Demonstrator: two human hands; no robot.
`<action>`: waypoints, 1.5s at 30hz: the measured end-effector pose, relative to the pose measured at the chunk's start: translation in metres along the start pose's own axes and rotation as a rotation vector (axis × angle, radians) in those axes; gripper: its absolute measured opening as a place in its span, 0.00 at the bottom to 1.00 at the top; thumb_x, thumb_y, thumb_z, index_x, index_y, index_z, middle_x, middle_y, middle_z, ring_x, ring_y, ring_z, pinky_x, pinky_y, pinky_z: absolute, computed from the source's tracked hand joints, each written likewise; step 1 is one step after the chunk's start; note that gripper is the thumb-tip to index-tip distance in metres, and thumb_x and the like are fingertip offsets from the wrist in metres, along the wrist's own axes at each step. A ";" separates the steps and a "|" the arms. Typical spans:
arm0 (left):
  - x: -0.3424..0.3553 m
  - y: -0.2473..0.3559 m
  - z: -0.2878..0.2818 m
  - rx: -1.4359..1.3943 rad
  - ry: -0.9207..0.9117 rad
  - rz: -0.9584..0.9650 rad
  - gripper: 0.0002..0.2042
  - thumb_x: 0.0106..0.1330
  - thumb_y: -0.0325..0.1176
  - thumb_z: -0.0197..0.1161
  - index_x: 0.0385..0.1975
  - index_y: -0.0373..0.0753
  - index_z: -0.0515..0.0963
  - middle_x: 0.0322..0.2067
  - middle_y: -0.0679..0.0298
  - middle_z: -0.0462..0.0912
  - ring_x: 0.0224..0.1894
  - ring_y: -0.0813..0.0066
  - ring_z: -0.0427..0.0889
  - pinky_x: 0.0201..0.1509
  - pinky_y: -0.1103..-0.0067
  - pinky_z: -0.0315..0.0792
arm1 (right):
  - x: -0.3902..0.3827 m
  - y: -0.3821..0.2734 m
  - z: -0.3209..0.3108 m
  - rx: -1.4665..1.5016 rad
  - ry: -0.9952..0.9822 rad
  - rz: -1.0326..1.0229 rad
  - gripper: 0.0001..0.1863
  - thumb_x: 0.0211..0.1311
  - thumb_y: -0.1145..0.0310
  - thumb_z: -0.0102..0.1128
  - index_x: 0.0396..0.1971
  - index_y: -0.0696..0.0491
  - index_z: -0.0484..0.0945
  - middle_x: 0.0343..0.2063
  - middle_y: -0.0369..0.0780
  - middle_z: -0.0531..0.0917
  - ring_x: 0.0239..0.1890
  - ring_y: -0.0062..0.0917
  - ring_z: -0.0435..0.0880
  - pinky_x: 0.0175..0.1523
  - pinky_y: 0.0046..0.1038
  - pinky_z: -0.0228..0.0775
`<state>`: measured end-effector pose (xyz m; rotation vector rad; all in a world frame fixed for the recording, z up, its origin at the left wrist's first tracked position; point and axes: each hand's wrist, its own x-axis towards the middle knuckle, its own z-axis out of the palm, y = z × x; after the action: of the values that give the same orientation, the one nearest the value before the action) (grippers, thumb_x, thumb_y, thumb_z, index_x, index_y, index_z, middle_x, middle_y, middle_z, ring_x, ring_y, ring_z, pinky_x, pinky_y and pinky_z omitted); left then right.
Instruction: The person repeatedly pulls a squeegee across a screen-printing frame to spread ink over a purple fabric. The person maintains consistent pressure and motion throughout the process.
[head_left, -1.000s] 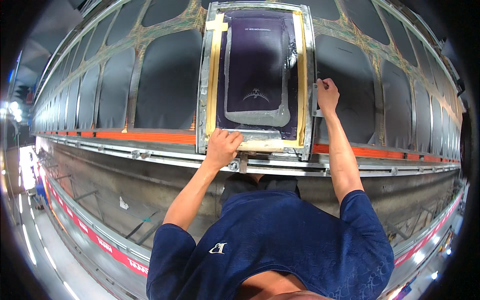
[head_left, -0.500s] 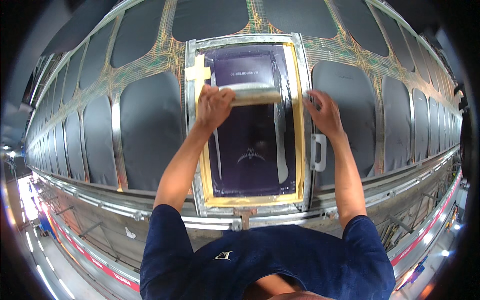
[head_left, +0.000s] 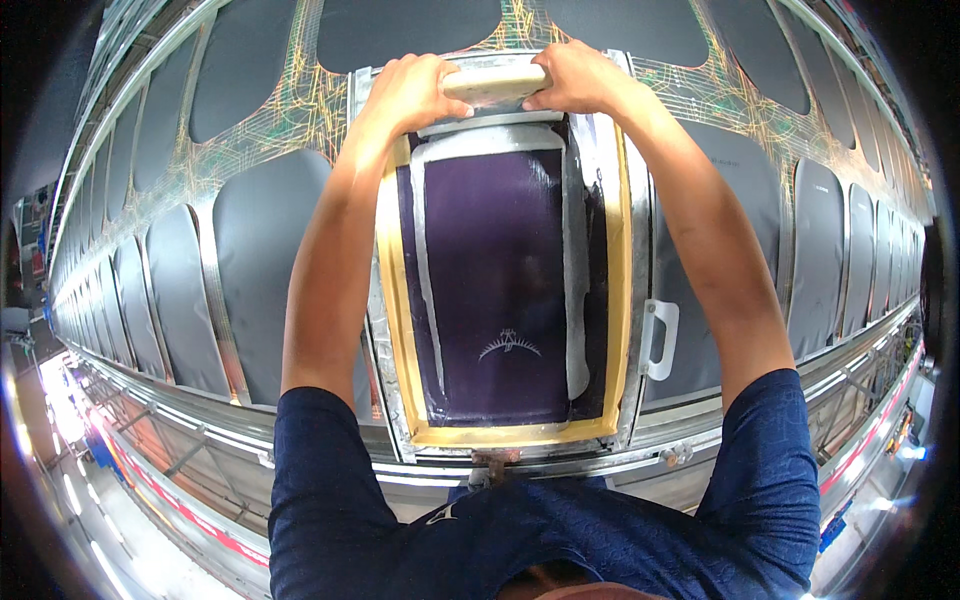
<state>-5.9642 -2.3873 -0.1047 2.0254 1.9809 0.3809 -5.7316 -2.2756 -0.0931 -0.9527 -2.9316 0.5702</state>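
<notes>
My left hand (head_left: 415,92) and right hand (head_left: 580,80) each clasp one end of the squeegee (head_left: 495,80), fingers curled over the far side, thumbs on the near side; this grip at both ends probably keeps the pressure even. The squeegee is at 12 o'clock in the metal frame (head_left: 640,250). Below it, the screen (head_left: 490,240) is dark purple and glossy, with grey paste (head_left: 490,143), wet-looking, in a thick band near 12 and streaks toward 9 and 3. A pale crest (head_left: 510,347) lies toward 6. Yellow tape (head_left: 520,434) lines the frame, I suppose to seal the edges. Outside, at 4, is a smooth white handle (head_left: 670,340). Round-cornered black panels (head_left: 268,250) lie flat at 9 and 3 on the streaked surface (head_left: 305,100).
</notes>
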 end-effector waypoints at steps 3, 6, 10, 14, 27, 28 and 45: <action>-0.013 0.006 0.002 0.007 0.002 0.025 0.20 0.47 0.46 0.78 0.40 0.47 0.88 0.31 0.55 0.88 0.38 0.53 0.87 0.46 0.63 0.78 | -0.013 -0.011 0.008 0.014 0.028 0.007 0.22 0.50 0.57 0.76 0.40 0.57 0.86 0.30 0.51 0.87 0.38 0.47 0.87 0.47 0.42 0.78; -0.046 0.020 0.010 0.076 0.019 0.030 0.18 0.48 0.46 0.78 0.37 0.48 0.88 0.29 0.57 0.88 0.36 0.54 0.87 0.45 0.63 0.78 | -0.040 -0.021 0.022 -0.031 0.053 0.018 0.19 0.52 0.57 0.76 0.37 0.56 0.86 0.28 0.49 0.86 0.36 0.46 0.86 0.45 0.43 0.77; -0.127 0.053 0.031 0.100 -0.010 0.040 0.16 0.53 0.49 0.76 0.36 0.48 0.87 0.29 0.59 0.88 0.37 0.57 0.88 0.43 0.63 0.78 | -0.120 -0.073 0.041 0.032 -0.032 0.086 0.18 0.55 0.55 0.75 0.35 0.55 0.84 0.26 0.47 0.85 0.34 0.45 0.86 0.43 0.43 0.77; -0.245 0.103 0.051 0.108 0.093 0.103 0.12 0.53 0.43 0.76 0.33 0.47 0.87 0.28 0.59 0.87 0.35 0.56 0.87 0.44 0.62 0.77 | -0.226 -0.116 0.088 -0.083 0.098 -0.079 0.14 0.52 0.61 0.76 0.33 0.53 0.84 0.27 0.46 0.84 0.36 0.45 0.84 0.47 0.43 0.74; -0.300 0.135 0.043 0.030 -0.006 0.059 0.10 0.54 0.39 0.75 0.34 0.47 0.87 0.31 0.64 0.87 0.39 0.63 0.84 0.52 0.66 0.69 | -0.280 -0.153 0.077 -0.048 0.009 -0.062 0.11 0.52 0.63 0.74 0.32 0.49 0.84 0.29 0.40 0.85 0.41 0.36 0.84 0.53 0.38 0.70; -0.272 0.123 0.037 0.054 0.015 0.059 0.10 0.55 0.40 0.75 0.35 0.47 0.87 0.30 0.63 0.87 0.38 0.62 0.84 0.52 0.65 0.70 | -0.250 -0.137 0.073 -0.131 0.047 -0.076 0.12 0.55 0.59 0.73 0.33 0.50 0.83 0.28 0.42 0.84 0.40 0.38 0.84 0.52 0.41 0.71; -0.001 0.000 0.002 0.116 0.022 0.028 0.24 0.48 0.51 0.78 0.45 0.49 0.88 0.36 0.55 0.89 0.43 0.53 0.88 0.50 0.63 0.79 | 0.001 0.002 0.009 0.022 0.027 -0.001 0.24 0.48 0.56 0.76 0.43 0.55 0.86 0.33 0.52 0.88 0.42 0.45 0.88 0.50 0.42 0.79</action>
<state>-5.9634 -2.3887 -0.1069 2.1288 2.0333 0.3019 -5.7325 -2.2762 -0.1022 -0.9491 -2.8959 0.5831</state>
